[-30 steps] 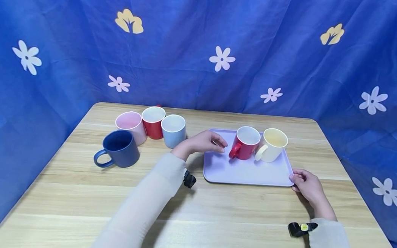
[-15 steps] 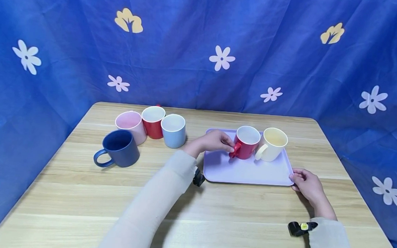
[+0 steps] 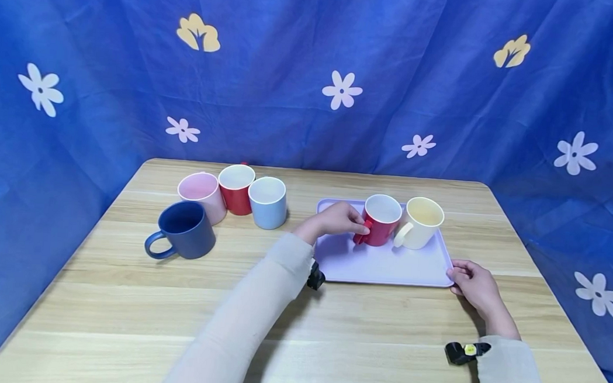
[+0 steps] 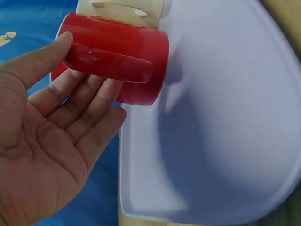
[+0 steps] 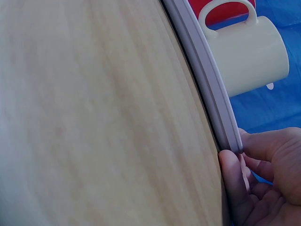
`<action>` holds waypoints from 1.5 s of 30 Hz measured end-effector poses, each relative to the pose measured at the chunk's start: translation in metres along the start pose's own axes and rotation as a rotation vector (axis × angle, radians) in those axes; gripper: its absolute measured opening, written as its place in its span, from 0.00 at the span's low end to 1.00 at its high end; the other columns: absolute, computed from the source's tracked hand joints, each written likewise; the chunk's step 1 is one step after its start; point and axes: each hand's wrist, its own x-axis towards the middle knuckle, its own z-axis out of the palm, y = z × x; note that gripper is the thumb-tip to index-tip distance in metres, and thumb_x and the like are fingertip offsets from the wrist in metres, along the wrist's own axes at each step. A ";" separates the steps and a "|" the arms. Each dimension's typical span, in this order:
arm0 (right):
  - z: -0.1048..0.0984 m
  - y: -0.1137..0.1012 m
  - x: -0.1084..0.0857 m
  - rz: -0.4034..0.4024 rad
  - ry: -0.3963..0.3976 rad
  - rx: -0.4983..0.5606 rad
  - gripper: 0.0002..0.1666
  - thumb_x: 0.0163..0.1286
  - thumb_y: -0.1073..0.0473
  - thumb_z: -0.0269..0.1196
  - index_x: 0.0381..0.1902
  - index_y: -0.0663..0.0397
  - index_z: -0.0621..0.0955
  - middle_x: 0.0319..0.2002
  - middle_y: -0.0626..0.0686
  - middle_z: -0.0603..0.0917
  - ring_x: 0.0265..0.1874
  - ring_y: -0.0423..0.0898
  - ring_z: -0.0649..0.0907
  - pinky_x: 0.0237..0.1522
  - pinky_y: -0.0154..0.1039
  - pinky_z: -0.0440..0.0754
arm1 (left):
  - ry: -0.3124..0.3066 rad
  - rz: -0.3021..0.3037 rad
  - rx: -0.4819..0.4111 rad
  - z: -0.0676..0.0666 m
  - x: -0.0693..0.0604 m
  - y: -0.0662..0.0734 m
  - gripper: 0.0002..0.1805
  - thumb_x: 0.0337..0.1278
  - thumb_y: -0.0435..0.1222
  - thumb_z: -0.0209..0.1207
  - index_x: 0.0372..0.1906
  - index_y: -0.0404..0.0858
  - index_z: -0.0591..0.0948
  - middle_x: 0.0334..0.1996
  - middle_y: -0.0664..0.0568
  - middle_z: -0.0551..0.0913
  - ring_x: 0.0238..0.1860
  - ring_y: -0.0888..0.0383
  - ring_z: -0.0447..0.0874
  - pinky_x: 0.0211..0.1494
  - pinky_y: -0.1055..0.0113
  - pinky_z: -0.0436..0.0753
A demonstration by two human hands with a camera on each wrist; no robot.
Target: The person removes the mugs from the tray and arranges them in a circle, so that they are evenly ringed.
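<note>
The step in hand appears to be taking hold of the glossy red cylindrical mug with a white inside (image 3: 385,232) by its handle. That mug stands upright on the pale lilac rectangular tray with a low raised rim (image 3: 381,269), towards the far edge. The person's left hand (image 3: 336,220) pinches the handle (image 4: 108,63) lightly: the thumb lies at its upper end, and the fingers reach in from the other side, partly hidden behind it. How firm the grip is, the pictures do not tell. The right hand (image 3: 476,287) pinches the tray's near right corner between thumb and fingers, seemingly to steady it.

The next move seems to call for a closer squeeze on the handle and a level mug, with care for the pale cream mug (image 3: 423,229) just beside it; whether these 2 mugs touch cannot be told.

The red mug looks smooth and probably ceramic, its walls straight, its broad handle the same red and turned towards the left hand. Well to the left, on the light wood-grain table (image 3: 376,342), 4 other mugs stand upright close together: navy (image 3: 190,235), pink (image 3: 211,202), red (image 3: 236,200) and pale blue (image 3: 268,211).
</note>
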 end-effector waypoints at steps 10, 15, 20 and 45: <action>0.000 0.001 0.001 -0.014 0.001 0.012 0.25 0.71 0.61 0.56 0.59 0.75 0.69 0.48 0.65 0.76 0.30 0.32 0.77 0.31 0.31 0.82 | 0.030 -0.016 -0.019 0.003 0.000 0.001 0.11 0.56 0.40 0.65 0.26 0.35 0.87 0.23 0.46 0.83 0.25 0.62 0.67 0.30 0.72 0.64; 0.000 0.001 0.001 -0.020 0.001 0.009 0.25 0.71 0.61 0.56 0.59 0.75 0.69 0.48 0.65 0.77 0.30 0.32 0.77 0.31 0.31 0.82 | 0.028 -0.035 -0.018 0.000 -0.002 0.004 0.13 0.56 0.39 0.66 0.22 0.34 0.85 0.27 0.37 0.83 0.23 0.61 0.67 0.27 0.72 0.66; 0.000 0.000 0.001 -0.011 -0.004 0.012 0.25 0.71 0.61 0.57 0.59 0.75 0.69 0.48 0.66 0.77 0.30 0.32 0.77 0.32 0.31 0.82 | 0.002 -0.089 -0.093 -0.003 -0.003 0.006 0.10 0.55 0.35 0.66 0.24 0.32 0.85 0.23 0.46 0.84 0.27 0.59 0.75 0.37 0.65 0.79; 0.000 -0.001 0.000 0.033 0.000 -0.017 0.26 0.72 0.60 0.56 0.60 0.73 0.69 0.49 0.65 0.76 0.32 0.36 0.78 0.31 0.31 0.81 | -0.167 -0.106 -0.349 -0.024 -0.022 -0.013 0.07 0.54 0.23 0.62 0.37 0.21 0.83 0.27 0.43 0.85 0.28 0.57 0.83 0.42 0.62 0.83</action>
